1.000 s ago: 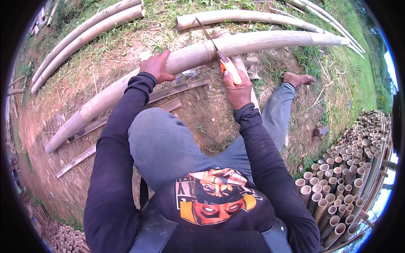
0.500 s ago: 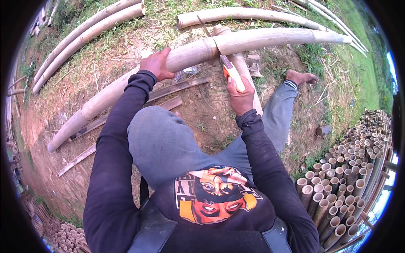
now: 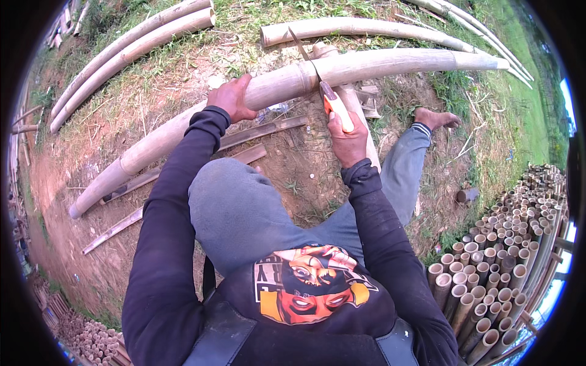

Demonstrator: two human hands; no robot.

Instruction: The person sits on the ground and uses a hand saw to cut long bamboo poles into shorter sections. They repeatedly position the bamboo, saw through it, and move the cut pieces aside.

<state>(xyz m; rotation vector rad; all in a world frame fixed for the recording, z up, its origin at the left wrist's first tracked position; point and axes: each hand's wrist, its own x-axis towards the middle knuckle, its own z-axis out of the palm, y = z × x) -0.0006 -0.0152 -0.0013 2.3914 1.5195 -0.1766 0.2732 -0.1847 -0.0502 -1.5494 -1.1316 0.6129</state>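
One thick bamboo pole [image 3: 278,85] lies across a shorter support pole [image 3: 354,100] above the ground. The left hand [image 3: 233,100] is clamped over the bamboo; the right hand [image 3: 349,141] is closed around the handle [image 3: 339,114] of a saw [image 3: 328,94], its blade [image 3: 301,49] crossing near a joint. A loose left hold could let the bamboo roll, making the blade bind or skip toward those fingers.
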